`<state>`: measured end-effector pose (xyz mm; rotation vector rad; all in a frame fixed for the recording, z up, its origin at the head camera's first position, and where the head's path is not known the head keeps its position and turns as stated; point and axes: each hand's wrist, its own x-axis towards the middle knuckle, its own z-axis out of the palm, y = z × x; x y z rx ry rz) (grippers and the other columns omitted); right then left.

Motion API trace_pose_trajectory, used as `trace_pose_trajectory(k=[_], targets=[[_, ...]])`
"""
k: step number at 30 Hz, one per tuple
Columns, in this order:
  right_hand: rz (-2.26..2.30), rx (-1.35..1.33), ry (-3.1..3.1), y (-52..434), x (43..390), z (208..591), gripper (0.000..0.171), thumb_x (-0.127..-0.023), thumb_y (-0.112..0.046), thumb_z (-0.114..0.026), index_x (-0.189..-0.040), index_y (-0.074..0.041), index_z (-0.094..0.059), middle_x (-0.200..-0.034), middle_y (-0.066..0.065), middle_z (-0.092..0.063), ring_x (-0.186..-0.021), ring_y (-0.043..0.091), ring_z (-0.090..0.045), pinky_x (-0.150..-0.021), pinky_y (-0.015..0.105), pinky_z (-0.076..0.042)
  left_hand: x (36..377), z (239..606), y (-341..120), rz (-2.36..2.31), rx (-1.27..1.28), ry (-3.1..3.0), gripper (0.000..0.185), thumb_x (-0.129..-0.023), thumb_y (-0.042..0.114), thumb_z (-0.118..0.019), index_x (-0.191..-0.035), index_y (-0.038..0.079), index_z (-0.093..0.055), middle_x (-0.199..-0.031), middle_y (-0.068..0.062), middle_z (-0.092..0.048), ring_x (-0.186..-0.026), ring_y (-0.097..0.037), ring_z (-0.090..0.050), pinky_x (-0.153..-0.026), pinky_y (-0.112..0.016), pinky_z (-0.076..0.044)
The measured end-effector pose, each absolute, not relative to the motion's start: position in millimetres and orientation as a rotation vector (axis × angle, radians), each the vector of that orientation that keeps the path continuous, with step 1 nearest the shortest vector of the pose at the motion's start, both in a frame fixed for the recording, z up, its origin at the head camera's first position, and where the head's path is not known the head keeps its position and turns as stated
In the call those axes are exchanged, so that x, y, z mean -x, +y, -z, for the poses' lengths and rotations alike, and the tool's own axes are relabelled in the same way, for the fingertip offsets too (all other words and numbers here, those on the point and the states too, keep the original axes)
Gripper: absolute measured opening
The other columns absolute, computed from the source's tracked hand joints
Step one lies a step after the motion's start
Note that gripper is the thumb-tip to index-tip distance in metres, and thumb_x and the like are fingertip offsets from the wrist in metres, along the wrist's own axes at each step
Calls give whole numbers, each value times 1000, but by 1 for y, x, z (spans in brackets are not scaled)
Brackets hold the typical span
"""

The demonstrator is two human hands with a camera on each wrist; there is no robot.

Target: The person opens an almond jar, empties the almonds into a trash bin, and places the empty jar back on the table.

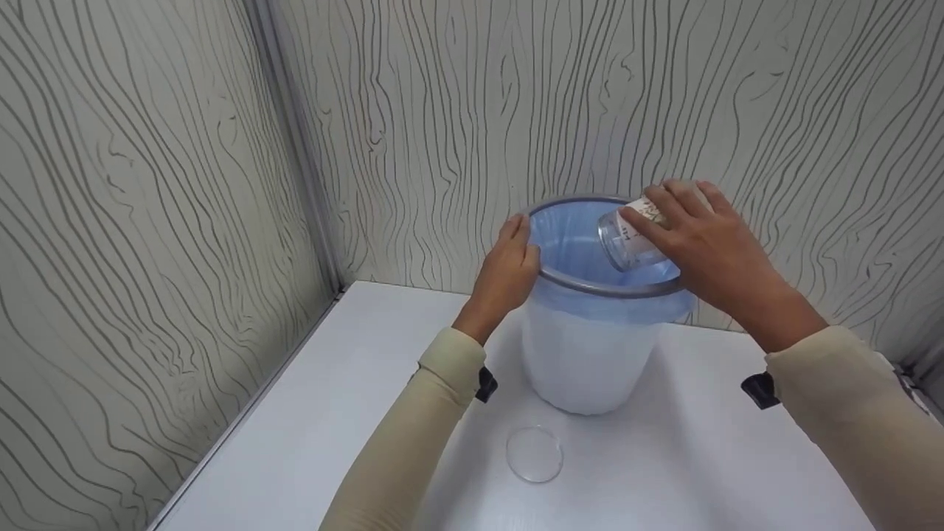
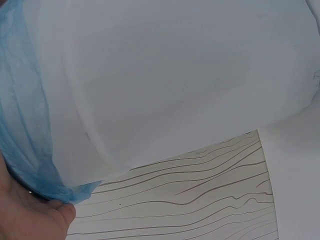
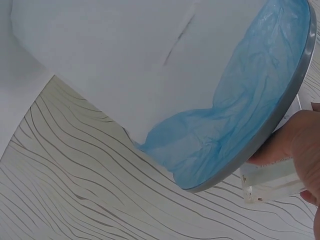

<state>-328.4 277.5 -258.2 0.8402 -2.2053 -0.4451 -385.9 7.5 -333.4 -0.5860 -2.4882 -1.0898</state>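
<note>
A white bin [image 1: 590,361] stands on the table, lined with a blue plastic bag [image 1: 568,236] folded over its edge under a grey rim ring [image 1: 605,290]. My left hand [image 1: 509,262] grips the rim on its left side; in the left wrist view the thumb lies against the folded bag [image 2: 30,125]. Above the bin's mouth, my right hand [image 1: 708,243] holds a clear jar [image 1: 623,240] with a pale printed label, tilted with one end down to the left. Part of the jar shows behind the rim in the right wrist view [image 3: 272,182]. Its contents cannot be made out.
A clear round disc [image 1: 535,454], like a lid, lies flat on the white table [image 1: 295,413] in front of the bin. Wood-grain patterned panels [image 1: 442,110] rise close behind the bin and along the left side.
</note>
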Motion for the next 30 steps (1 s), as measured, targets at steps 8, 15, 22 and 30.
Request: trace_pose_trajectory(k=[8,15,22,30], targets=[[412,-805,-2206,283,326,258,107,-55,4,-95,-150,-13,-48,-144,26,-45,-134,47,-40,-114,65,-27,387,334,8,1099,593,-2459,57,-106,25,-32,-158,0,-29,-166,-11,-25,-153,-20,-23,-121,-34,-24],[363,-760,-2180,287,321,265,98,-58,7,-91,-146,-12,-51,-139,27,-48,-132,47,-42,-119,64,-15,387,337,9,1113,601,-2453,56,-106,22,-34,-158,0,-29,-166,-11,-25,-153,-21,-22,-121,-34,-23],[349,-722,-2168,287,317,265,97,-59,10,-87,-147,-12,-51,-140,28,-47,-131,47,-41,-120,62,-12,385,335,8,1106,586,-2469,57,-106,25,-31,-158,1,-28,-167,-11,-24,-153,-20,-22,-121,-34,-23],[289,-703,-2141,290,314,267,99,-57,11,-86,-147,-13,-52,-138,28,-49,-129,47,-43,-118,65,-17,384,333,8,1096,580,-2476,58,-106,26,-30,-158,1,-28,-166,-12,-25,-152,-21,-24,-121,-34,-25]])
